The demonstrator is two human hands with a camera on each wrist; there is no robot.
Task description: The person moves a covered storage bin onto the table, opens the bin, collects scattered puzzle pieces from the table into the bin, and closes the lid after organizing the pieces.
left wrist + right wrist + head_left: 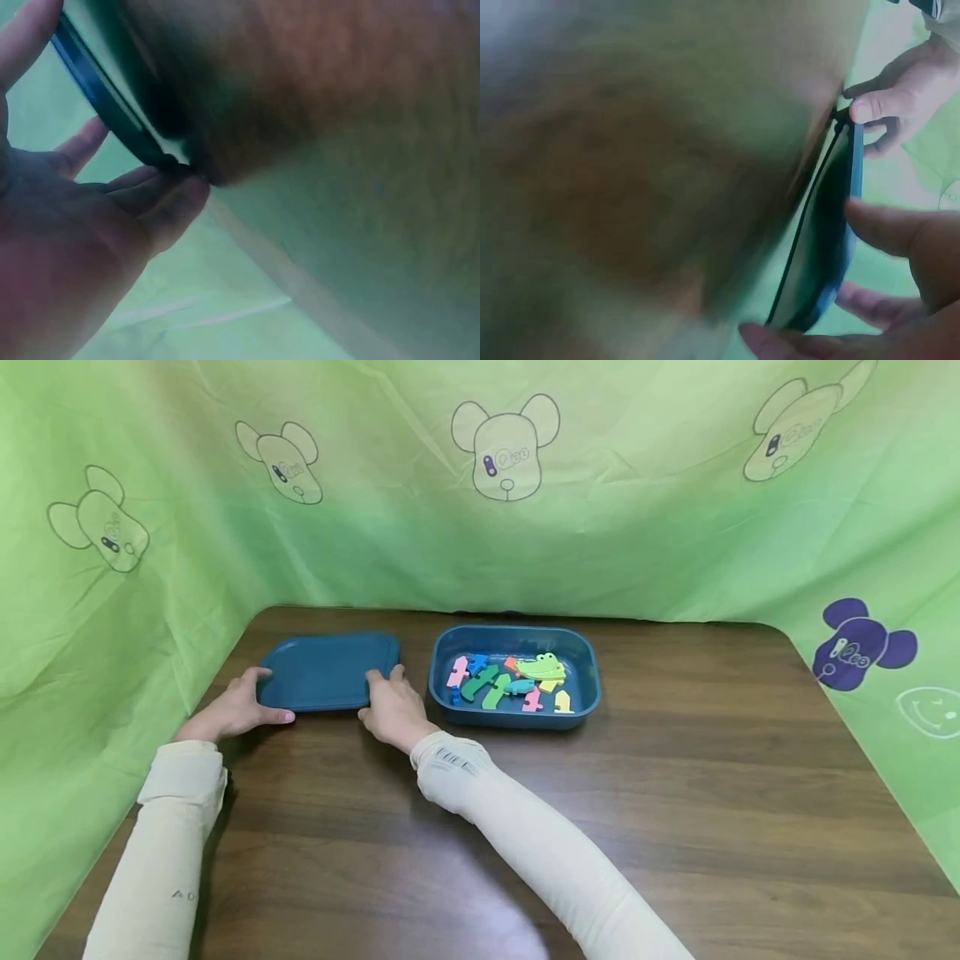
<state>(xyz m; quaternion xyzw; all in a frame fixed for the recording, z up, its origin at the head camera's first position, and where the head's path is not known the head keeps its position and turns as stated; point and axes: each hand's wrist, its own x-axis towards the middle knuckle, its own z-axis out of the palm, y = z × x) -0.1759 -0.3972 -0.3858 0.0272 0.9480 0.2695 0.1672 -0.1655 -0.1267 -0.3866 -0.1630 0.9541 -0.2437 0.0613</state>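
A dark blue rectangular lid (322,672) with rounded corners is at the left of the table. The left hand (238,702) grips its left end, thumb along the near edge, while the right hand (393,703) holds the opposite end. In the right wrist view part of the underside of the lid (829,217) shows, tilted relative to the tabletop. Fingers of the left hand (82,232) reach under the rim in the left wrist view. Right of the lid stands an open blue container (514,718) with several colourful flat pieces (497,692) and a green crocodile piece (538,668) inside.
The wooden table (675,793) extends to the right and toward the person. Green fabric (615,543) printed with cartoon heads hangs along the table's back and sides.
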